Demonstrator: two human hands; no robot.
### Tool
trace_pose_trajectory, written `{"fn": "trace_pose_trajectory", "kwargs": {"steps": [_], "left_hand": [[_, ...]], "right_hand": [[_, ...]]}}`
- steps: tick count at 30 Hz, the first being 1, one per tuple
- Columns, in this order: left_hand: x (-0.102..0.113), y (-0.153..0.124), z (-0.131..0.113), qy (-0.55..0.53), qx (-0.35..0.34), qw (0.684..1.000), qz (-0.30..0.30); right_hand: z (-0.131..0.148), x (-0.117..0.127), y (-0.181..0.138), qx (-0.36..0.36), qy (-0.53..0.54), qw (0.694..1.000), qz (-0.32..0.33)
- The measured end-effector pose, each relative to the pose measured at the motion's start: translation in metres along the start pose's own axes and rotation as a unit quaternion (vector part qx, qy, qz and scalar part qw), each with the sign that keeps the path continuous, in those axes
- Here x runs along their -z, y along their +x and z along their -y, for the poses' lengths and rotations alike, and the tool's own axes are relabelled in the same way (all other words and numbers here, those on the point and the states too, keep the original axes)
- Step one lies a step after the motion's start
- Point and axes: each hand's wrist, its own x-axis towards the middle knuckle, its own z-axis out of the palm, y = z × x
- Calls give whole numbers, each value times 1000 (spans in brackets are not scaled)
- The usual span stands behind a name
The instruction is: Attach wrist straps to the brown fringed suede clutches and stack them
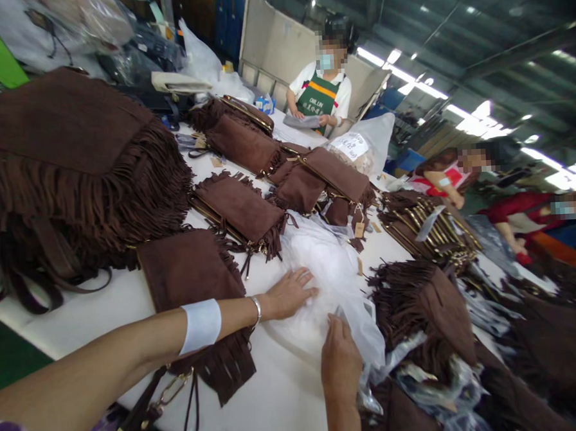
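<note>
A crumpled translucent white plastic bag [329, 265] lies in the middle of the white table. My left hand [289, 295] rests on its near left side with the fingers spread. Low on the bag's right side, my right hand [341, 351] is closed, thumb and fingers pinching the plastic. Beneath my left forearm is a brown fringed suede bag [189, 266], its strap and metal clasp hanging toward the table's near edge. Just beyond it lies another brown fringed bag [242, 205].
Brown fringed bags are stacked high at left [71, 130]. More brown bags [437, 304] with clear plastic lie at right, and a row of gold-edged pouches [428, 224] sits behind them. Across the table, a person in a green apron [324, 98] holds a grey item; two people work farther right.
</note>
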Motion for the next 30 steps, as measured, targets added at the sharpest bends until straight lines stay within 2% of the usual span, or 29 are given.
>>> {"fn": "trace_pose_trajectory", "kwargs": {"steps": [5, 8, 11, 13, 15, 18, 20, 21, 23, 25, 27, 30], "left_hand": [[15, -10, -12, -22, 24, 999, -6], [28, -25, -27, -1, 20, 1000, -14], [35, -35, -39, -5, -28, 999, -14], [34, -37, -41, -35, -42, 998, 15], [34, -36, -39, -72, -30, 996, 44], [49, -38, -37, -169, -19, 985, 40], [68, -47, -39, -303, 1, 952, 36], [79, -54, -40, -382, 27, 922, 51], [98, -72, -43, -525, 101, 839, 106], [110, -94, -46, -601, 167, 768, 147], [112, -115, -46, -623, 214, 740, 132], [108, -144, -46, -625, 264, 731, 69]], "right_hand": [[8, 12, -10, 5, -94, 996, 7], [12, 13, -18, 5, -79, 997, 19], [17, 20, -23, -28, 12, 999, 41], [23, 30, -25, -72, 100, 992, 40], [31, 44, -27, -149, 192, 969, 34], [45, 62, -29, -233, 341, 909, 56], [57, 66, -29, -241, 408, 878, 68], [63, 66, -29, -240, 426, 869, 73], [76, 61, -28, -234, 440, 863, 84], [91, 53, -30, -216, 439, 866, 106], [106, 46, -33, -199, 432, 871, 122], [128, 39, -43, -191, 439, 867, 137]]}}
